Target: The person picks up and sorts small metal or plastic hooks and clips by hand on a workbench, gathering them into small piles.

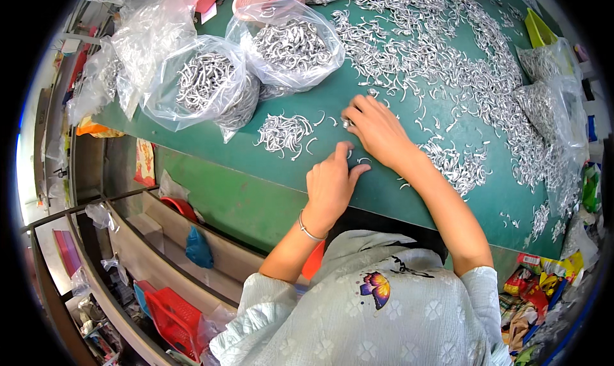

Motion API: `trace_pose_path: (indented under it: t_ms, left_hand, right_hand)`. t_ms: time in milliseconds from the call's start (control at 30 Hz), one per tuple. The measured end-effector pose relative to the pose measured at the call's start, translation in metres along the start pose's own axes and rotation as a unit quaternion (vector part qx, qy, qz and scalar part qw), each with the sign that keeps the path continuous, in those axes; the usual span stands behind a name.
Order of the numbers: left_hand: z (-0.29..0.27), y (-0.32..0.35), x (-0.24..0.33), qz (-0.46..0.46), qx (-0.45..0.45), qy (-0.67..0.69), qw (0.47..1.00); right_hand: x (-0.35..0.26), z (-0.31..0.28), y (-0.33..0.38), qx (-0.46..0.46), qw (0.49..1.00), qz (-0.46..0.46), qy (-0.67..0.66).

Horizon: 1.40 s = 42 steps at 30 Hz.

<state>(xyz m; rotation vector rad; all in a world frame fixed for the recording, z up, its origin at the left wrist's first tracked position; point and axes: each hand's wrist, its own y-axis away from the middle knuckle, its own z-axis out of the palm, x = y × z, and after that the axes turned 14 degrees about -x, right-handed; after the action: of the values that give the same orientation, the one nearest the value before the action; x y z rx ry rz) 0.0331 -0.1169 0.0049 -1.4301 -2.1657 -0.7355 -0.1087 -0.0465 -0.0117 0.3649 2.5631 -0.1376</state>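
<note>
My right hand reaches over the green table, fingers bent and drawn together at a few small curved silver pieces. Its fingertips are slightly blurred. Beside it, my left hand has the index finger stretched to the tabletop and the thumb held apart, with the other fingers curled. One loose curved piece lies near the left thumb. To the left of both hands is a small pile of curved silver pieces. Another small pile lies beyond my right forearm.
Two open clear plastic bags full of silver pieces stand at the back left. A wide spread of silver pieces covers the far right of the green table. Filled bags line the right edge. Below left is a red basket.
</note>
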Motion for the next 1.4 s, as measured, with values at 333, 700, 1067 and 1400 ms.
trace_pose_path:
  t_ms: [333, 700, 1067, 1400]
  left_hand:
    - [-0.017, -0.031, -0.025, 0.010, 0.112, -0.036, 0.993]
    - [-0.017, -0.037, -0.030, 0.006, 0.153, -0.011, 0.988]
    - [-0.003, 0.014, -0.018, -0.052, 0.114, 0.097, 0.987]
    - [0.002, 0.004, -0.005, -0.011, 0.019, 0.067, 0.997]
  right_hand:
    - [-0.020, -0.014, 0.052, -0.053, 0.998, 0.036, 0.009]
    - [-0.029, 0.003, 0.018, 0.020, 0.999, -0.005, -0.033]
    - [0.012, -0.019, 0.008, 0.095, 0.994, 0.061, 0.001]
    - [-0.014, -0.031, 0.063, -0.005, 0.998, 0.049, 0.034]
